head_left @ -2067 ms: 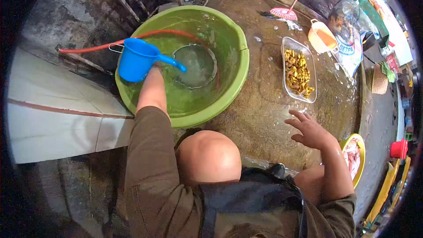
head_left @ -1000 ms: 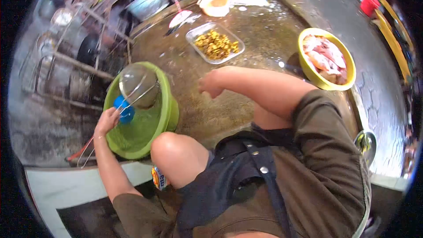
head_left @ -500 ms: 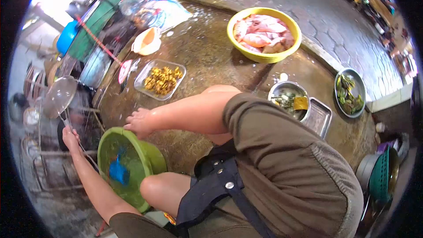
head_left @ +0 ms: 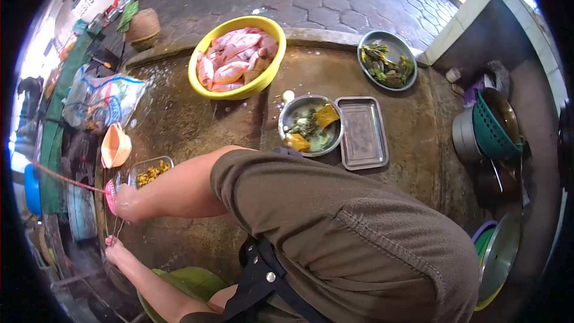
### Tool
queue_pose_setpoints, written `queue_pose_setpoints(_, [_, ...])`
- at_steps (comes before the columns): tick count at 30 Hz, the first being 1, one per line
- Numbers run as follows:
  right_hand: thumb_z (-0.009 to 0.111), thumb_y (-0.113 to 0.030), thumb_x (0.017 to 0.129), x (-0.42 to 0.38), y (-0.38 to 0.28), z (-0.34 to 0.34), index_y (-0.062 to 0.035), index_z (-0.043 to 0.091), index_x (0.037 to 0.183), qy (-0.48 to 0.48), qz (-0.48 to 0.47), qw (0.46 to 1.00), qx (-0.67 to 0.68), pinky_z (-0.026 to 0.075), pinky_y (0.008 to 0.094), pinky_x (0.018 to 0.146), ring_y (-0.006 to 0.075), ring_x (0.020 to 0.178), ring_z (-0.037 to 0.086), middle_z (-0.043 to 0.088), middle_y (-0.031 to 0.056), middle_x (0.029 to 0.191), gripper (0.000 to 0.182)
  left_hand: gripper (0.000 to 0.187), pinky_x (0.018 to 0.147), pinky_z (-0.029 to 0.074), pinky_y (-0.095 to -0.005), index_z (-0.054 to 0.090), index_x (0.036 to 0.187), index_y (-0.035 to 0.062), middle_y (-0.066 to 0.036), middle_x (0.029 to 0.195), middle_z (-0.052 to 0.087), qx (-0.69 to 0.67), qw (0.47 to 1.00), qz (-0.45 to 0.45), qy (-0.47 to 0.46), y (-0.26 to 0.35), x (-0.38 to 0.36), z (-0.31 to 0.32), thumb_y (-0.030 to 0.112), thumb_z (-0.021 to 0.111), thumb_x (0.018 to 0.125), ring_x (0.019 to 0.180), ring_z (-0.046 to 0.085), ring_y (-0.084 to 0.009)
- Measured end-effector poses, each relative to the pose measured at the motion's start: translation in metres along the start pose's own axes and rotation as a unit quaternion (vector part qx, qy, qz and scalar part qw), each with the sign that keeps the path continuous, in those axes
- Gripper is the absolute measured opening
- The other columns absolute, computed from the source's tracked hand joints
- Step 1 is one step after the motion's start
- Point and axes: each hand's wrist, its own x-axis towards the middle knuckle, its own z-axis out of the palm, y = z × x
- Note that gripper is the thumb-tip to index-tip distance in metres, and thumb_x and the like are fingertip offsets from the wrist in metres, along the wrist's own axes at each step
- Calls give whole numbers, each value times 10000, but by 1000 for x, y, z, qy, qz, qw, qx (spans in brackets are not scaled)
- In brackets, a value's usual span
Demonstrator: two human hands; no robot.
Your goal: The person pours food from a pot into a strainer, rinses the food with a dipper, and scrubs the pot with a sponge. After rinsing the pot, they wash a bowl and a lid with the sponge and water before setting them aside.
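Observation:
My left hand is closed around thin wire handle parts at the lower left, beside the green tub, which my arm partly covers. The wires run up toward my right hand, whose fingers are mostly hidden and blurred. That hand is next to the pink head of a fly swatter with a long red stick. Just right of it, a clear tray of yellow pieces is partly covered by my right arm. An orange-white plastic basket lies above.
A yellow basin holds pink raw meat. Steel bowls with greens and with yellow blocks and herbs stand near an empty metal tray. A plastic bag lies upper left; a green colander is at the right.
The view has swung right, so the floor items appear further left. My right hand has moved from the tub's rim to near my left hand and the swatter. The strainer's round mesh no longer shows clearly.

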Motion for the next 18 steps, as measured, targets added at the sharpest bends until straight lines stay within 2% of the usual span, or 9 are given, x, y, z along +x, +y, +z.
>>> queue_pose_setpoints(3, [600, -201, 718, -39, 13, -41, -99, 690, 809, 19, -7, 1000, 2, 469, 340, 641, 215, 783, 630, 661, 73, 809, 164, 247, 772, 480, -385, 479, 1044, -104, -204, 1022, 569, 9, 989, -63, -135, -26, -3, 3, 48, 368, 884, 933, 551, -276])
queue_pose_setpoints(4, [600, -194, 694, -21, 21, -24, -91, 687, 850, 1, 0, 1000, -16, 473, 345, 676, 223, 828, 626, 659, 84, 845, 206, 272, 814, 484, -394, 479, 1080, -108, -210, 1068, 571, 18, 980, -75, -183, -34, -10, 10, 53, 364, 893, 986, 555, -286])
queue_pose_setpoints(9, [563, -186, 717, -63, 45, -70, -120, 687, 906, 4, 124, 990, 61, 483, 373, 703, 240, 879, 614, 656, 78, 912, 235, 441, 919, 359, -307, 437, 1240, 57, -75, 1233, 495, 87, 922, -66, -372, -33, -132, 75, 346, 471, 909, 1053, 482, -176])
queue_pose_setpoints(10, [582, -242, 730, -64, 60, -74, -105, 683, 903, -1, 131, 989, 72, 484, 386, 697, 273, 846, 614, 655, 103, 889, 243, 440, 897, 352, -301, 411, 1270, 128, -60, 1220, 494, 113, 882, -57, -453, -26, -177, 85, 375, 459, 909, 1038, 459, -132])
queue_pose_setpoints(12, [600, -340, 745, -63, 109, -66, -49, 668, 885, 25, 156, 968, 193, 482, 399, 694, 312, 813, 609, 644, 154, 860, 330, 450, 744, 416, -273, 397, 1280, 137, -77, 1181, 508, 217, 850, -79, -474, -32, -198, 88, 387, 448, 910, 919, 512, -147])
queue_pose_setpoints(14, [590, -422, 759, -141, 122, -110, -1, 653, 857, 110, 124, 981, 98, 474, 412, 706, 349, 790, 600, 632, 190, 847, 437, 451, 570, 414, -239, 403, 1271, 144, -46, 995, 563, 285, 780, -182, -527, -61, -161, 68, 391, 463, 898, 744, 517, -115])
queue_pose_setpoints(16, [548, -447, 789, -227, 129, -146, 28, 630, 874, 132, 217, 963, 89, 452, 434, 750, 365, 807, 592, 619, 219, 858, 489, 340, 469, 382, -226, 473, 1135, 147, -9, 807, 534, 481, 701, -128, -511, -82, -150, 46, 386, 467, 892, 636, 495, -98])
queue_pose_setpoints(17, [536, -446, 796, -284, 116, -168, 23, 627, 885, 199, 240, 939, 143, 446, 427, 769, 358, 807, 593, 620, 218, 834, 486, 248, 477, 385, -233, 501, 1025, 140, -13, 780, 530, 432, 668, -202, -571, -121, -84, 22, 334, 508, 870, 624, 489, -114])
queue_pose_setpoints(18, [513, -422, 812, -332, 111, -185, 9, 614, 932, 203, 269, 935, 115, 446, 413, 764, 337, 825, 589, 619, 204, 851, 458, 164, 485, 388, -239, 529, 916, 134, -18, 752, 526, 385, 624, -279, -620, -155, -26, 1, 281, 549, 848, 612, 484, -131])
